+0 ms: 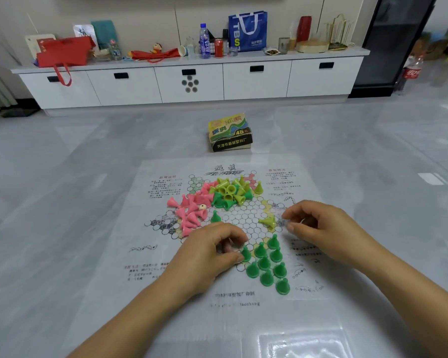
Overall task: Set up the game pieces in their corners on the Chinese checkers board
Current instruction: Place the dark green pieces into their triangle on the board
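Board (243, 218) beneath loose pieces (228, 189); box (230, 132) beyond

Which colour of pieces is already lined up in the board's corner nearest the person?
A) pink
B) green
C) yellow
B: the green pieces stand upright in rows in that corner; pink pieces and yellow pieces lie heaped farther up the board.

One wide-angle camera, worn on the head, looks forward and down at the grey floor (62, 177), close above the paper board (243, 319) at lower centre. The left hand (207, 254) and right hand (318, 226) reach in from the bottom edge. A white cabinet (130, 89) spans the distant upper frame.
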Demonstrator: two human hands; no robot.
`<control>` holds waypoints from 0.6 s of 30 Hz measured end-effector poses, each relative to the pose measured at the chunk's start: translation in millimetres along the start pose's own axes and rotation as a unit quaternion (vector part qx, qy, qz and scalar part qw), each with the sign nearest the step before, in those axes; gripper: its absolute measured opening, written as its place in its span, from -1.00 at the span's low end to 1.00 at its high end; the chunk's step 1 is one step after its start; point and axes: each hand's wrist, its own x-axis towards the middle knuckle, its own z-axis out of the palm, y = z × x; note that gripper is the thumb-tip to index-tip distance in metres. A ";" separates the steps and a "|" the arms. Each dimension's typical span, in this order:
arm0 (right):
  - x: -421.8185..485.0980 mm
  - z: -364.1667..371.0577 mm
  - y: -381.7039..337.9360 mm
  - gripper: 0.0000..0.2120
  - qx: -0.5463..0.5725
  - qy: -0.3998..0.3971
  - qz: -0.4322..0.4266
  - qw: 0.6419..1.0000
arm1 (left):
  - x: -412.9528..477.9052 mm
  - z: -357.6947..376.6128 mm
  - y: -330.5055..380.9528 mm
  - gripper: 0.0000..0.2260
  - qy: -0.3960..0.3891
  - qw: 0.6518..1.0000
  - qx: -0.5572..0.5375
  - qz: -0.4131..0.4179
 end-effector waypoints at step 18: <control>4.1 -1.8 -3.0 -0.94 0.007 -0.025 0.007 1.000 | 1.8 2.8 -0.4 -0.88 -0.012 1.000 0.024 0.014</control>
